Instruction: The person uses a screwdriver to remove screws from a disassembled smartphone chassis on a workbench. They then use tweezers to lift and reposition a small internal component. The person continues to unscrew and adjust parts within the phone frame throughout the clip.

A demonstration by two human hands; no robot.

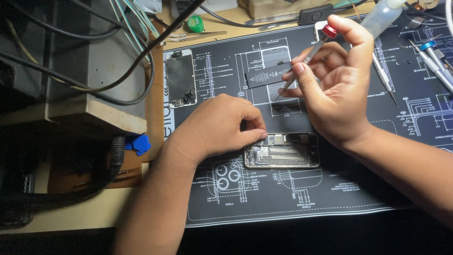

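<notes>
An opened phone body with bare metal insides lies on a black repair mat. My left hand rests on the phone's left end, thumb and fingers pinching at its top left corner. Raised above the mat, my right hand grips a thin screwdriver with a red cap, its tip pointing down toward a black battery lying beyond the phone. The detached screen panel lies at the mat's far left.
More screwdrivers lie at the mat's right end, and a clear plastic bottle stands behind my right hand. Black cables cross a grey box at left. Blue plastic picks lie by the mat's left edge, a green one farther back.
</notes>
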